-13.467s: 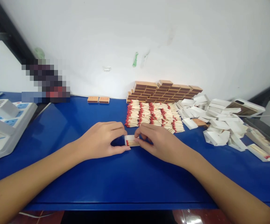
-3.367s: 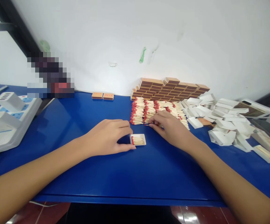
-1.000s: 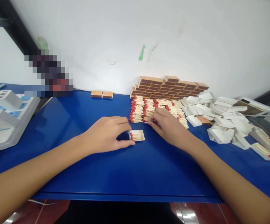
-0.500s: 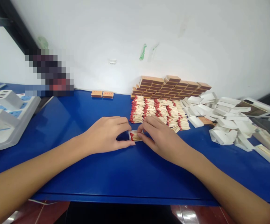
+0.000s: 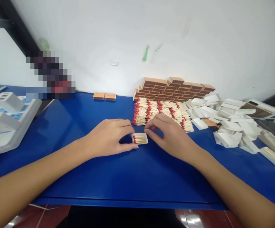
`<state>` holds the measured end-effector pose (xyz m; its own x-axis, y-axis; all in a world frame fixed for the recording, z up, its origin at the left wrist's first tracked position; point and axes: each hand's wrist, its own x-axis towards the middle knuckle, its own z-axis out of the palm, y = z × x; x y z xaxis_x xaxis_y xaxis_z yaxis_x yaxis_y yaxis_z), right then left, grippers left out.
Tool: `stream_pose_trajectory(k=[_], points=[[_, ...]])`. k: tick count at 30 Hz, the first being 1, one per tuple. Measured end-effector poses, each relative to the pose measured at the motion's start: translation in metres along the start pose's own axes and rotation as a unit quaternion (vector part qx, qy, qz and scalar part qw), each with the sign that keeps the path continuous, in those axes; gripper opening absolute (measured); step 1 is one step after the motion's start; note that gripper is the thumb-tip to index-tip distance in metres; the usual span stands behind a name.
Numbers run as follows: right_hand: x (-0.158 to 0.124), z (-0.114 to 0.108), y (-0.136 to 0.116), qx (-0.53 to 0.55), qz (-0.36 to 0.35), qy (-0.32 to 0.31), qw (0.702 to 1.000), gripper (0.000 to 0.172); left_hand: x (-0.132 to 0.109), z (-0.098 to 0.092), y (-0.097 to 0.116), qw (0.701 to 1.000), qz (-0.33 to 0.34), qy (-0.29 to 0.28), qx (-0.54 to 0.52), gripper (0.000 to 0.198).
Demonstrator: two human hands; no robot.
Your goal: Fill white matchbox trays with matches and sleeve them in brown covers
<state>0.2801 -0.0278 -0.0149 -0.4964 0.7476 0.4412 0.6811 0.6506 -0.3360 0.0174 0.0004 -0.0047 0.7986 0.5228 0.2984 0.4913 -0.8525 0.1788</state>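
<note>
A small white matchbox tray [image 5: 147, 138] lies on the blue table with a layer of red-headed matches [image 5: 141, 139] in it. My left hand [image 5: 115, 136] holds the tray's left end, index finger at the far side and thumb at the near side. Just beyond the tray's right end, my right hand [image 5: 167, 129] is closed in a pinch; whatever its fingertips hold, if anything, cannot be made out. Behind that hand spreads a large pile of loose matches [image 5: 163, 109], lying in rows.
Closed matchboxes [image 5: 173, 90] are stacked against the wall, and two more matchboxes [image 5: 104, 96] lie to their left. White trays [image 5: 230, 122] are heaped at right beside a phone [image 5: 263, 107]. A filled tray [image 5: 272, 156] lies at far right. A power strip [image 5: 11, 126] occupies the left.
My right hand has drawn back from the tray, up and to the right, uncovering the matches and the tray's right end. My left hand has stayed at the tray.
</note>
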Motion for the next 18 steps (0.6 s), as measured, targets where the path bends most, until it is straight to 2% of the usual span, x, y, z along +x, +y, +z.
stream_pose_trajectory(k=[3, 6, 12, 18], points=[[0.002, 0.004, 0.011, -0.038, 0.008, 0.022, 0.999, 0.005, 0.000, 0.000, 0.000, 1.000, 0.004, -0.001, -0.002, 0.033], [0.004, 0.003, 0.020, -0.063, 0.009, 0.018, 0.998, 0.006, 0.000, 0.001, 0.000, 1.000, 0.007, -0.001, -0.003, 0.033], [0.000, -0.018, 0.041, -0.095, -0.001, 0.028, 0.995, 0.009, 0.000, 0.000, 0.000, 1.000, 0.017, 0.005, 0.006, 0.035], [-0.001, -0.022, 0.046, -0.100, 0.021, -0.005, 0.995, 0.009, -0.001, 0.001, 0.000, 1.000, 0.020, -0.001, 0.000, 0.035]])
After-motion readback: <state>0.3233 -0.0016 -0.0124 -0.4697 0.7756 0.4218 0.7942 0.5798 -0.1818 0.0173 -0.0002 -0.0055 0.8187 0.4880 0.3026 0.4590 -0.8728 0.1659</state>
